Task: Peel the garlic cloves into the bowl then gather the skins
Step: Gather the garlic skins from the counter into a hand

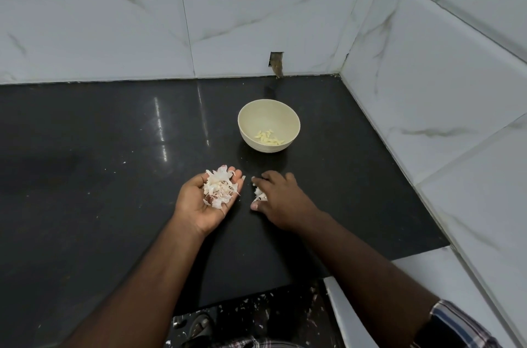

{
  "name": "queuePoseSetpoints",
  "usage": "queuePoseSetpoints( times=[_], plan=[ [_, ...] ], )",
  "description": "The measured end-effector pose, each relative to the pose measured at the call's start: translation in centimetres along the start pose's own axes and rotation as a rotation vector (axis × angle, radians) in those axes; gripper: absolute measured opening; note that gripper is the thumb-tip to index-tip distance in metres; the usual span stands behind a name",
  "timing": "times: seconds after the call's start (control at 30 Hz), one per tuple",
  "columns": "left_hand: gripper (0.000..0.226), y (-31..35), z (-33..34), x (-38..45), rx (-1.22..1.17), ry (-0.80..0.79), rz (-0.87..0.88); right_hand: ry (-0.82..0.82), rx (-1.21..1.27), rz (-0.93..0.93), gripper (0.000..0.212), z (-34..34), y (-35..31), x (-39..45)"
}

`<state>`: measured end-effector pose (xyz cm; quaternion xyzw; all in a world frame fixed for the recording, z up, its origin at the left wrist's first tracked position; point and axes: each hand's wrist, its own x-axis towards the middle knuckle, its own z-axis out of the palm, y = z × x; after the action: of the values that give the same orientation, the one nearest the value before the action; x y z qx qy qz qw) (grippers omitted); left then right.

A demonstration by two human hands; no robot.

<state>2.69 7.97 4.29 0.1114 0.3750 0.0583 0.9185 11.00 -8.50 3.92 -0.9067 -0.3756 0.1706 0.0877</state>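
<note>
left hand [209, 199]: cupped, palm up, holding skins [219, 187] | right hand [281, 199]: at 3 o'clock, fingers curled pinching skins | bowl [251, 122]: at 12 o'clock, holding cloves [269, 138]

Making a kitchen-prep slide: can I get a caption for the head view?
Left hand cups papery white garlic skins; right hand gathers more beside the cream bowl of peeled cloves.

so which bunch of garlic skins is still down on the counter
The smaller bunch of skins under the right hand, on the black counter. The bigger bunch of skins is off the counter, cupped in the upturned left hand.
</note>
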Motion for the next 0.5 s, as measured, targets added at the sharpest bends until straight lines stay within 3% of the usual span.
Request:
queuePoseSetpoints(
  times=[0.17,0.5],
  plan=[
    [0.033,-0.2,0.1,0.2,-0.009,-0.003,-0.008,0.091,-0.082,-0.152,0.036,0.8,-0.5,-1.0],
    [0.034,-0.8,0.1,0.2,-0.005,-0.017,-0.022,-0.034,-0.232,-0.167,0.029,-0.7,-0.5,-0.5]
  ],
)
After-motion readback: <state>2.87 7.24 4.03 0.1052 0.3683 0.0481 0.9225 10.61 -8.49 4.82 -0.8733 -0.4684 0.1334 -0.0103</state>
